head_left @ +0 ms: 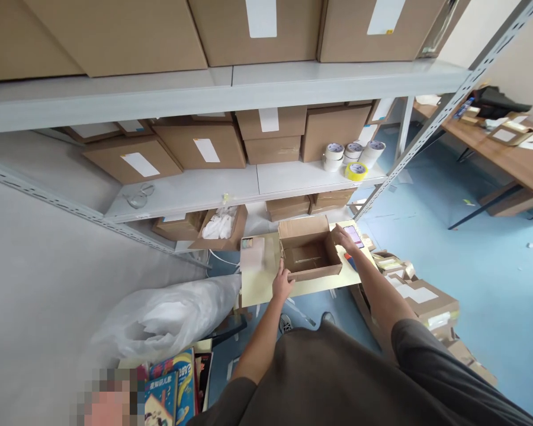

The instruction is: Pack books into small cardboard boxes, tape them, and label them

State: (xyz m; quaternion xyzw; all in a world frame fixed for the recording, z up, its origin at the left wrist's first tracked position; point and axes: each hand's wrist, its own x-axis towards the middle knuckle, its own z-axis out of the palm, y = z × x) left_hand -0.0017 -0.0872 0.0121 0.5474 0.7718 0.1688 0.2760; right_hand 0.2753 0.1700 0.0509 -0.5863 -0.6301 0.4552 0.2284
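Observation:
An open cardboard box (pixel 316 273) stands on a small pale-yellow table (pixel 258 289), its inside facing up and a flap raised at the back. Around its front left corner, my left hand (pixel 283 284) is closed, thumb pointing upward along the edge. My right hand (pixel 344 238) grips the box's right side near the back, with its fingertips partly hidden. Close to the right hand lies a phone (pixel 354 235) with a lit screen. A small blue and orange-red item (pixel 350 260) rests beside the box, partly covered by my forearm.
A metal shelf (pixel 190 198) holds cardboard boxes, white tape rolls (pixel 334 152) and a yellow tape roll (pixel 356 171). Left of the table are a plastic bag (pixel 173 313) and colourful books (pixel 173 378). Cartons (pixel 421 293) are piled right. A wooden desk (pixel 510 157) stands farther off.

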